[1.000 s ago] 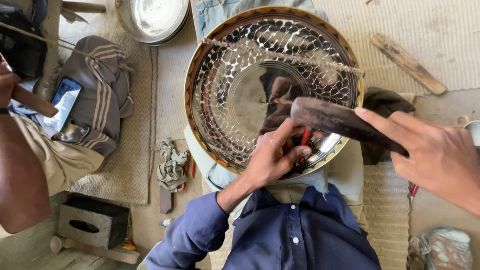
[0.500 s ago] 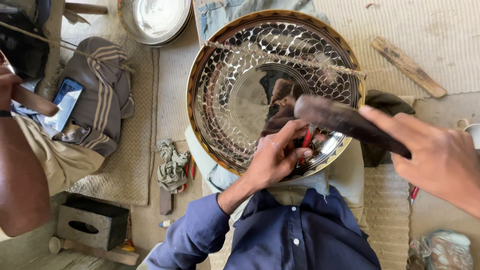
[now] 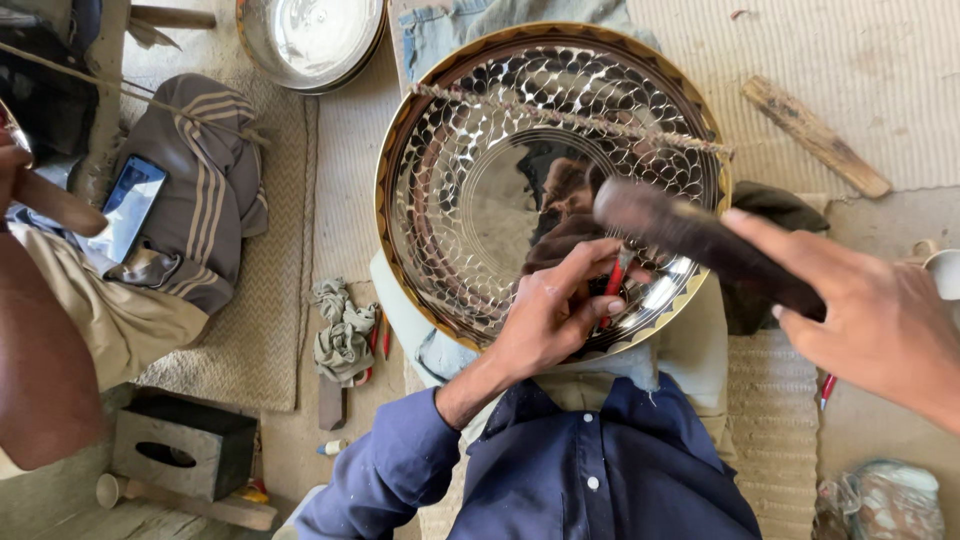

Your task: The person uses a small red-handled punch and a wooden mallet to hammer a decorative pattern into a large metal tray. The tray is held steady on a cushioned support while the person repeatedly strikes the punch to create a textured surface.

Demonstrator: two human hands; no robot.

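From the head view, you have a large round hammered metal tray with a brass-coloured rim [image 3: 480, 200] propped on your lap, well above the floor mats and tilted toward you. Your left hand [image 3: 555, 320] rests on its lower inner wall, and its fingers [image 3: 600, 305] are pinched narrow around a thin red-handled punch [image 3: 612, 285] whose tip meets the metal. Your right hand [image 3: 880, 320] is closed around the handle of a dark wooden-handled hammer [image 3: 700, 240], the head poised just above the punch.

The risk, as I judge it, lies in how close that hammer head is to your left fingers: a strike off the punch's top could land on them or dent the polished face beside the pattern. The tray sits on cloth and knees only, so a hard blow might let it slip.

Counted: one patterned tray, one punch, one hammer, and your two hands. On the floor lie one plain steel bowl [image 3: 310, 40] toward the far edge, one wooden stick [image 3: 815, 135] at the far right, one phone [image 3: 128, 205] on a striped brown cloth [image 3: 205, 190], one crumpled grey rag [image 3: 345, 330], and one dark box [image 3: 185, 445] at the near left. Another person's arm [image 3: 35, 350] shows at the left edge.
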